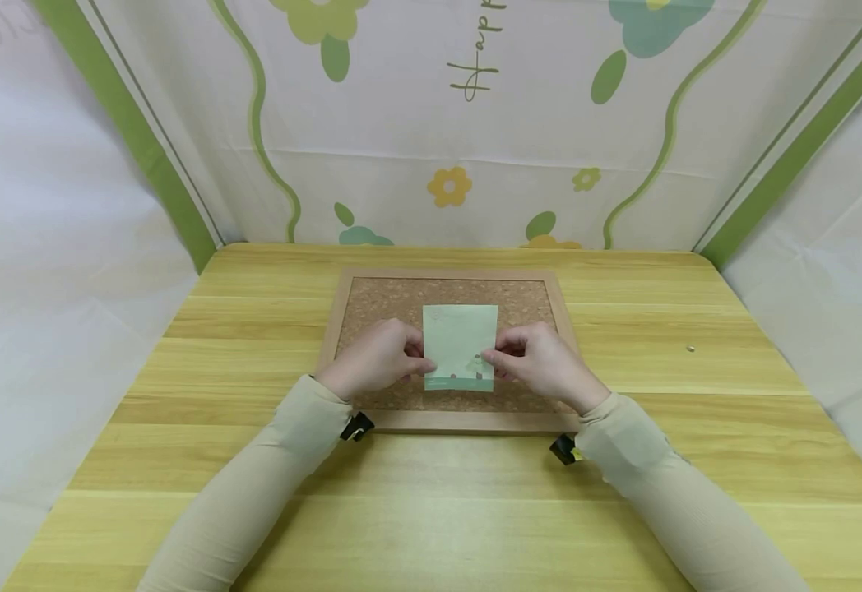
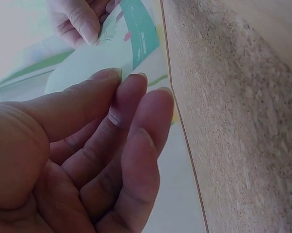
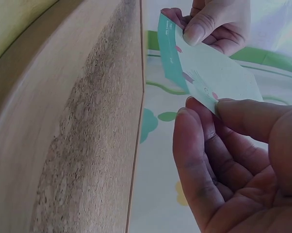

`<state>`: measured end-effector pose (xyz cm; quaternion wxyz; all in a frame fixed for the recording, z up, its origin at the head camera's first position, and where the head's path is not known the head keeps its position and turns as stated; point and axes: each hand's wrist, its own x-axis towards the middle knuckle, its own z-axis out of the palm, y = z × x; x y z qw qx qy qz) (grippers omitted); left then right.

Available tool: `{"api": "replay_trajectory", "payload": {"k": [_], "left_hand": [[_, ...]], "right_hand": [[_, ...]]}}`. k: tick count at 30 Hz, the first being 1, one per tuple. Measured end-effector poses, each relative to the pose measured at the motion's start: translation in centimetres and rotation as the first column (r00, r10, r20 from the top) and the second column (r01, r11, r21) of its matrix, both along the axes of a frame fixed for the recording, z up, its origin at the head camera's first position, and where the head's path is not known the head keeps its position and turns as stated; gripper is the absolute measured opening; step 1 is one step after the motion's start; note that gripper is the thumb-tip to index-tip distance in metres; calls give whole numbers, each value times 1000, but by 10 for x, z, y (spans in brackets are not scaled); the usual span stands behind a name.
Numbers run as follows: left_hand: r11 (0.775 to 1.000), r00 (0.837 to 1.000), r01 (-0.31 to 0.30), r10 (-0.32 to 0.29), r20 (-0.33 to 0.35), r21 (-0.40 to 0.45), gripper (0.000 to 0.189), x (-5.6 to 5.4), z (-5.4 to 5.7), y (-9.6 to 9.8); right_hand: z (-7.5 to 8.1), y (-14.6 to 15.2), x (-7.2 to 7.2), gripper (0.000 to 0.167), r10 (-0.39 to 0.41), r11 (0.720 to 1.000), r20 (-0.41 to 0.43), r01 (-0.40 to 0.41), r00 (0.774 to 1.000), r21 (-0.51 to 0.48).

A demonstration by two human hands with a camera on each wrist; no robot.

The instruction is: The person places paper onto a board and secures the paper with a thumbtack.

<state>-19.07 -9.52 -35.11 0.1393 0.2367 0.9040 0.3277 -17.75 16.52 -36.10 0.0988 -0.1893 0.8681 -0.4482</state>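
A light green sheet of note paper (image 1: 460, 341) with a darker green band and small printed figures along its near edge is held above a wood-framed cork board (image 1: 386, 300). My left hand (image 1: 384, 355) pinches the paper's left edge between thumb and fingers. At the opposite edge my right hand (image 1: 542, 362) pinches it the same way. Both wrist views show the paper (image 2: 88, 68) off the cork surface (image 3: 88, 131), bowed slightly between the hands.
The board lies on a wooden table (image 1: 446, 510). Toward the right of the table is a tiny shiny object (image 1: 691, 349), too small to identify. A white curtain with printed flowers (image 1: 449, 187) hangs behind the table's far edge.
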Motion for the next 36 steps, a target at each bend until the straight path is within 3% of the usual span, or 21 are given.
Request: {"api": "replay_trajectory", "payload": {"k": [8,13,19,23,28,36], "left_hand": [[1000,1000,-14,14,-23,14,13,-2,-4,-3],[995,991,-78,70,-118,-67,57,-3,-5,-7],[971,976,-65,14,-216,-232,97,-5,-4,-8],[946,976,-17,-55,-209,-325,109,-9,-6,-8],[897,977,62,-144,-157,-438,115,-16,-10,-6],[858,981,110,-175,-86,-501,113,-27,-13,1]], "right_hand": [[-1,0,-2,17,-26,1000,55,26,998,2],[-2,0,-7,21,-41,999,128,42,991,-7],[-1,-1,-17,25,-57,998,177,49,983,49],[-1,-5,-25,25,-79,993,217,58,973,99],[-6,-11,-32,26,-103,990,252,76,962,116],[-13,-18,-38,26,-116,980,268,66,956,190]]}}
